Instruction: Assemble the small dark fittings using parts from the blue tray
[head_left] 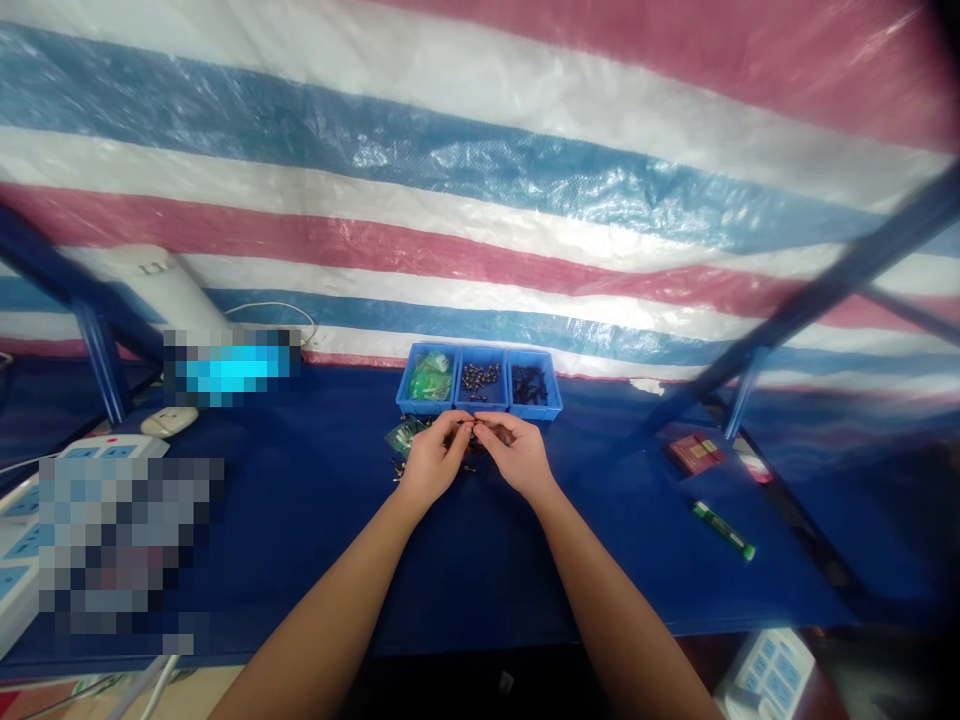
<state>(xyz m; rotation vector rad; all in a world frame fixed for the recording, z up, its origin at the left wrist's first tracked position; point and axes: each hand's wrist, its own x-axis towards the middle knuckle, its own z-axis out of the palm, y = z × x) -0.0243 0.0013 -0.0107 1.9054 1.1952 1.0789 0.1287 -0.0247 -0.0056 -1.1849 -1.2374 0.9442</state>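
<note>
Small part (473,424) in both hands (429,464) — bin rims (534,411) near, tabletop (622,490) wide sideways

3 blue bins (481,406) ahead, free tabletop (611,470) rightward

Table (300,560): dark blue top
Far edge: three blue bins (495,406), side by side
Before the bins: green packet (406,437), scattered small parts (399,468)
Left: power strip (21,540), mouse (170,422)
Right: red box (697,454), green tube (724,530)
</note>
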